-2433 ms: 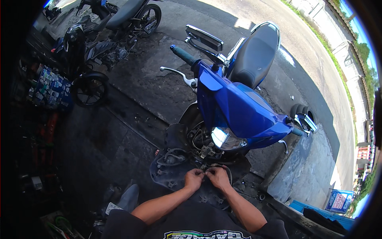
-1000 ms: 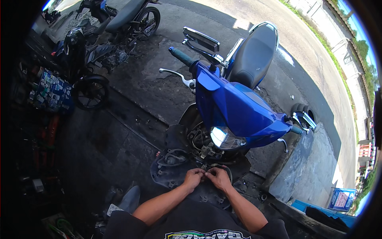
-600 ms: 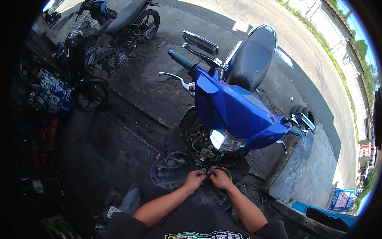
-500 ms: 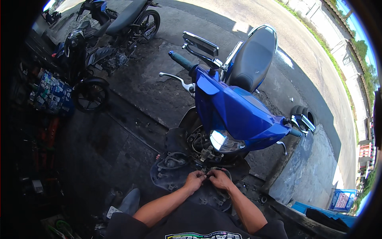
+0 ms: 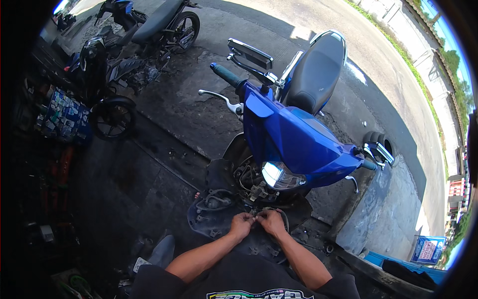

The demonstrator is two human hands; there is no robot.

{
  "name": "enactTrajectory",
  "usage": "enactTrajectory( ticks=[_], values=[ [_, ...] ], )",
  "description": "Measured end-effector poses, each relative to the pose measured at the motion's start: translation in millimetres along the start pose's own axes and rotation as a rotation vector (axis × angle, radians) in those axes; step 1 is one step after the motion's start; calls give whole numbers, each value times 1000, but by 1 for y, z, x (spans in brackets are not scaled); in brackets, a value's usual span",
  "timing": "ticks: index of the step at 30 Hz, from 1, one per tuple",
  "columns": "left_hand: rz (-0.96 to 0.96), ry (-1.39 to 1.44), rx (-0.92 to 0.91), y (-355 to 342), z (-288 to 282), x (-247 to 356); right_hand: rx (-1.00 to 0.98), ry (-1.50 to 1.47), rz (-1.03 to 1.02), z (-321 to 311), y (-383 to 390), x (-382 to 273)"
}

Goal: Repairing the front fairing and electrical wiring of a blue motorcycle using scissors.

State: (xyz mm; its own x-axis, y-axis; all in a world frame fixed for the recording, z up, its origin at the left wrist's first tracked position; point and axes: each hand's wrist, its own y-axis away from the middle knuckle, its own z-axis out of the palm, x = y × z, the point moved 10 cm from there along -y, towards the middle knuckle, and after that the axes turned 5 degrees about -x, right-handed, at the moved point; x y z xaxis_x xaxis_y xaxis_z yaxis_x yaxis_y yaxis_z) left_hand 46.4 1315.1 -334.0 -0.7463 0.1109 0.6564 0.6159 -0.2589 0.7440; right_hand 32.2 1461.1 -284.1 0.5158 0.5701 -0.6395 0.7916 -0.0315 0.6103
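Observation:
A blue scooter (image 5: 298, 139) stands facing me, its lower front opened up so that wiring and metal parts (image 5: 259, 192) show beneath the headlight (image 5: 281, 177). Below these, a dark front cover panel (image 5: 199, 224) hangs in front of my body, with a cable and a rounded part on its inner side. My left hand (image 5: 241, 225) and my right hand (image 5: 270, 222) meet over this panel. Both have their fingers pinched together, fingertips almost touching. Something small seems to be between them, too small and dark to name.
To the left stand other motorcycles (image 5: 154, 30) and a sticker-covered blue box (image 5: 64, 117). Tires (image 5: 378, 141) lie by the concrete ramp (image 5: 383, 199) at right. A blue sign (image 5: 428, 250) is at far right. The scooter's brake lever (image 5: 219, 99) juts out on the left.
My right hand has shifted slightly left and up, its fingertips now closer to those of my left hand. The left hand has barely moved, and the scooter stays in place.

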Motion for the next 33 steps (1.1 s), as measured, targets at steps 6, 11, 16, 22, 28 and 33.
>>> enactTrajectory(
  ticks=[6,11,16,22,28,33],
  values=[
    [-1,62,-4,-1,0,-5,137,101,36,-15,13,-13],
    [-7,157,17,-2,-2,-8,29,19,-45,-5,15,-14],
    [24,171,-6,7,1,0,-50,-18,47,4,5,4],
    [-44,112,24,17,4,11,-57,-83,66,7,-2,12],
    [-119,185,-44,16,9,7,-163,-230,37,15,-11,25],
    [-145,141,-79,16,11,3,-215,-251,-10,15,-6,19]
  ],
)
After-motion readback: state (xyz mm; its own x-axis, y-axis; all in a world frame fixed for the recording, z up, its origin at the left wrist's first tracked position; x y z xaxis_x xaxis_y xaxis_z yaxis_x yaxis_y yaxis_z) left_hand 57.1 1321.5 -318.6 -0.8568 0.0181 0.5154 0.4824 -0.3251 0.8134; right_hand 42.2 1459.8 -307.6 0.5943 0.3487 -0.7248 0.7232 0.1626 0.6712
